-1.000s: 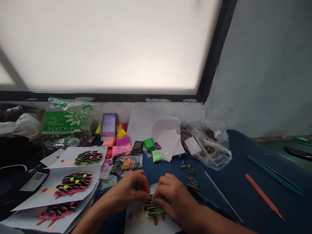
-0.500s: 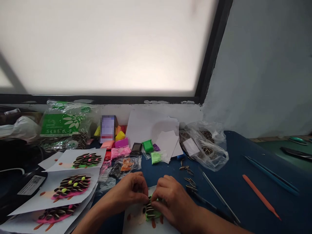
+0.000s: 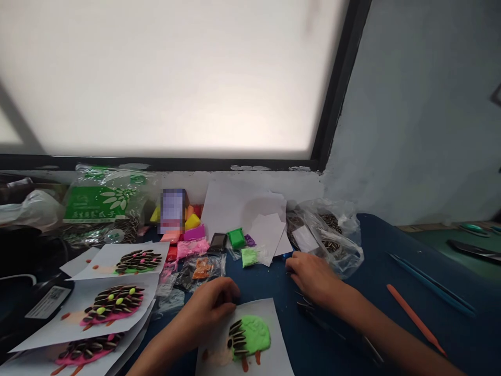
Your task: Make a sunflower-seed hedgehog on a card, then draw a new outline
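A white paper card (image 3: pixel 279 347) lies in front of me with a hedgehog figure on it: a light green clay body (image 3: pixel 256 334), a pale face and brown feet. Striped sunflower seeds (image 3: pixel 237 337) stick in the body's left part. My left hand (image 3: pixel 217 300) rests at the card's upper left edge, fingers curled; whatever they hold is hidden. Further right and back, my right hand (image 3: pixel 313 274) is over the spot of the loose seeds on the dark blue table, fingertips bent down together. I cannot make out a seed in them.
Finished hedgehog cards (image 3: pixel 129 313) overlap at the left. Coloured clay packs (image 3: pixel 237 237) and white paper (image 3: pixel 230 203) lie at the back. A clear bag of seeds (image 3: pixel 332 240) is beyond my right hand. An orange tool (image 3: pixel 415 318) and blue tweezers (image 3: pixel 430 284) lie right.
My right hand has left the green body and moved right and away to the loose seeds, uncovering the card. My left hand stays near the card's edge, slightly away from the seeds.
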`<state>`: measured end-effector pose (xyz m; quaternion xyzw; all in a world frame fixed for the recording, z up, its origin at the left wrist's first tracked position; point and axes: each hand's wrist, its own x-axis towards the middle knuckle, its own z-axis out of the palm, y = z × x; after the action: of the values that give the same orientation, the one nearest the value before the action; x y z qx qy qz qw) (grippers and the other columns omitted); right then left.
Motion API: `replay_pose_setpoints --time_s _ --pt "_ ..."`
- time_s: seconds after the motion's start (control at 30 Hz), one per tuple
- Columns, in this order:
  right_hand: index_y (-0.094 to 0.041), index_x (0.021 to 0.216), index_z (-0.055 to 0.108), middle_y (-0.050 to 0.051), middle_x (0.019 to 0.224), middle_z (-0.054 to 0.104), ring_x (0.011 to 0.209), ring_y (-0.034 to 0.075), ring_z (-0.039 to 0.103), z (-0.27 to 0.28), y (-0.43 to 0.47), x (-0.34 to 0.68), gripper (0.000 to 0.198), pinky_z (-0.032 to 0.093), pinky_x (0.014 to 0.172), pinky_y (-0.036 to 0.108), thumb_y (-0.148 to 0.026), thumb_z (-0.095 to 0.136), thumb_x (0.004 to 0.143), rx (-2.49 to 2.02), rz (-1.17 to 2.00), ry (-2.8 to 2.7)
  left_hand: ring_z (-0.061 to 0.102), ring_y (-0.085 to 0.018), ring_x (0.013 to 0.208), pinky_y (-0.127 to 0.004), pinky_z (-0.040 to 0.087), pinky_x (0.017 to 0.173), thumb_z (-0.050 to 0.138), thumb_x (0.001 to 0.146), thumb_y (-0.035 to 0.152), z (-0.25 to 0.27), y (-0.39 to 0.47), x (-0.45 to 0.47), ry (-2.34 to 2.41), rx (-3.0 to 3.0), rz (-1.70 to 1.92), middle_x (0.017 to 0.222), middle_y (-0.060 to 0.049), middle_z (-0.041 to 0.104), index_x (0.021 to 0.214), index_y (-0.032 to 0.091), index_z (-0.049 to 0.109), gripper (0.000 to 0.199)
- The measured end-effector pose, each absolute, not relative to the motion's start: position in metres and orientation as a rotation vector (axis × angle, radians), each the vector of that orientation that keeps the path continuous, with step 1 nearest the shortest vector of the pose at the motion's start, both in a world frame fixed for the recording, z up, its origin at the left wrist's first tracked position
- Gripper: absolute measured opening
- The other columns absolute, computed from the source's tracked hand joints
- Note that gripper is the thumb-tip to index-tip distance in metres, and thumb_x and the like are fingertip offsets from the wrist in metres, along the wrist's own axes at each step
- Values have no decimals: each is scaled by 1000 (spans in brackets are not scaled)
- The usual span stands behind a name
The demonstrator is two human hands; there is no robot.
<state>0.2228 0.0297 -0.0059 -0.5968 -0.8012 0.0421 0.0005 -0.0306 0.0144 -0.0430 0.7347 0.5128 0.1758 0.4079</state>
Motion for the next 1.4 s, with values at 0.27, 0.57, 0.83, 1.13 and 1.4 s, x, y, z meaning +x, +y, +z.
replay_pose_setpoints --time_s 0.27,0.57,0.83,1.13,1.4 --pt "-14 84 63 10 89 64 78 20 58 -7 26 220 20 36 63 27 -2 47 84 -1776 80 -2536 50 -17 69 -25 35 61 49 68 17 -40 12 -25 1373 1943 406 74 1 55 85 20 61 21" --pt "-18 85 67 2 79 66 71 14 59 -15 22 199 16 41 66 24 -10 53 85 -1409 512 -2253 49 -16 65 -24 34 59 49 67 16 -43 10 -25 1365 1925 446 69 2 52 82 20 60 19" --pt "-18 76 66 0 71 65 65 13 58 -21 26 191 10 41 61 23 -15 60 84 -1407 594 -2146 49 -16 66 -25 34 59 49 67 16 -47 11 -26 1359 1927 470 69 2 52 84 20 60 20" --pt "-18 104 72 9 109 67 92 18 65 -23 29 201 30 48 80 27 -6 50 88 -1352 452 -2394 48 -15 65 -24 34 59 49 67 14 -45 12 -24 1381 1931 454 68 3 52 83 20 60 21" --pt "-13 92 65 9 96 62 86 20 59 -25 35 196 15 44 71 27 -10 51 91 -1242 116 -2789 49 -15 64 -24 34 59 49 68 13 -46 11 -23 1386 1950 472 67 3 52 82 19 61 19"
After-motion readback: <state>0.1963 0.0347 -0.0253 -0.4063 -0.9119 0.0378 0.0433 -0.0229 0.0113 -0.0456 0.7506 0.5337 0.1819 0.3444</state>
